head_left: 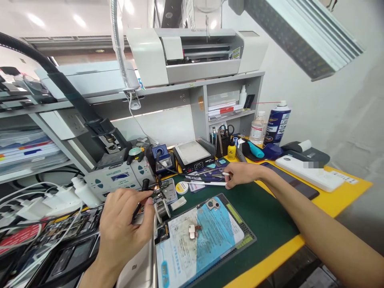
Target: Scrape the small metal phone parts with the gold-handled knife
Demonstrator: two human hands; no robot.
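My left hand [127, 216] is closed, thumb and index finger near each other. A dark slim thing shows under its fingers, too hidden to name. Just beyond its fingertips are a solder spool [162, 211] and small metal parts. Further back on the green mat [264, 208], my right hand [241, 175] pinches the right end of a white pen-like tool [210, 183] with a dark tip. Nearer to me, a small camera module [192, 232] with a brown flex cable lies on a blue-and-white printed pad [207, 240].
A hot plate [193, 154], a soldering station [163, 160] and a grey control unit [117, 180] line the back. A yellow bottle [231, 150], spray can [276, 124] and white box [309, 173] stand right. Phone frames and cables [69, 248] crowd the left; a lamp [306, 36] hangs above.
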